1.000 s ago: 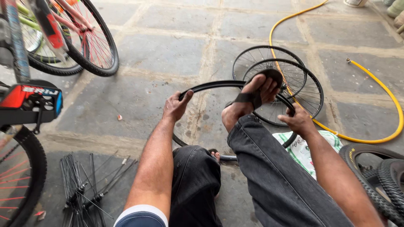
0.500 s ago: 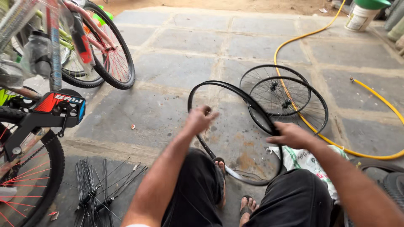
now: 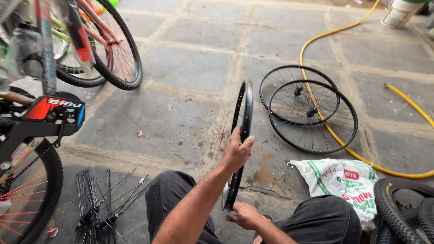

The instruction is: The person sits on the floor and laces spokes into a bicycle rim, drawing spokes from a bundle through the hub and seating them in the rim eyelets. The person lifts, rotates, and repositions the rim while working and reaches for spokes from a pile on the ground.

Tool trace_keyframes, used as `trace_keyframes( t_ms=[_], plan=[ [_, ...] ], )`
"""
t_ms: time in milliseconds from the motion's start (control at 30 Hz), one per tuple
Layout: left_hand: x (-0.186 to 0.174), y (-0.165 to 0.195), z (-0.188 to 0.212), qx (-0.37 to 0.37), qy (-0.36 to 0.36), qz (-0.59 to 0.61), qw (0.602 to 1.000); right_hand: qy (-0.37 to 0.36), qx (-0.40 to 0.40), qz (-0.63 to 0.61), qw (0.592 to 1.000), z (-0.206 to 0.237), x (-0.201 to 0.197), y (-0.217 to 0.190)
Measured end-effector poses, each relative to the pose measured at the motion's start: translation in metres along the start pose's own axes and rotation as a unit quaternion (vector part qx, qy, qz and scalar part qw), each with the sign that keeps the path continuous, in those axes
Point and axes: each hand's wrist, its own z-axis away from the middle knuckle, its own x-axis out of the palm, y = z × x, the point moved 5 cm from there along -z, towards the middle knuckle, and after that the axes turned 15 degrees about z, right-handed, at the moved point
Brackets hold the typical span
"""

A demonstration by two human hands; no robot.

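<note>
Both hands hold a bare black rim (image 3: 244,117) upright on edge on the stone floor, between the person's knees.

The left hand (image 3: 236,152) is closed around the rim's near edge halfway up; the right hand (image 3: 244,215) grips its bottom, fingers curled. Right of the rim two spoked wheels (image 3: 312,115) lie flat and overlapping, a yellow hose (image 3: 316,40) crossing them. A printed sack (image 3: 343,180) lies nearer, right, with a tyre (image 3: 398,212) beyond it. Left of the rim lie loose spokes (image 3: 97,203) and bicycles (image 3: 54,104) stand.
</note>
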Motion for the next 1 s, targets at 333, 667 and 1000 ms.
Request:
trace_keyframes(
  t_ms=[333,667,1000],
  plan=[
    [-0.008,0.013,0.013,-0.033,-0.013,0.070,0.997,-0.034,0.075,-0.088,0.993,-0.001,-0.011,0.010],
    [-0.021,0.002,0.052,-0.036,-0.005,0.075,0.997,-0.016,0.092,0.015,0.995,-0.011,0.028,0.029],
    [-0.022,0.001,0.064,-0.060,0.003,0.088,0.994,-0.028,0.096,-0.012,0.995,0.001,-0.027,0.038]
  ],
)
